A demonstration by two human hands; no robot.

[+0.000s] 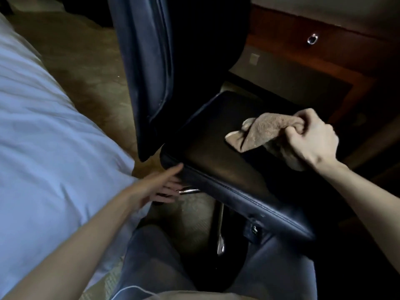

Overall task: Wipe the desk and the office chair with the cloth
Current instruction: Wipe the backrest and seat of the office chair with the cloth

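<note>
Tan cloth (262,133) in right hand (311,139) on black chair seat (216,152)

colours, chair wipe
cloth (266,132) in my right hand (311,135): plain tan. office chair (216,152): black with bluish sheen. desk (287,29): red-brown wood. bedsheet (43,126): pale blue-white. carpet (86,61): olive-brown, faintly patterned.

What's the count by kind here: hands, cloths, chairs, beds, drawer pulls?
Hands: 2, left hand at the seat's near corner, right hand with its grip on the cloth
Cloths: 1, cloth on the seat
Chairs: 1, office chair
Beds: 1, bed
Drawer pulls: 1, drawer pull
Total: 6
</note>
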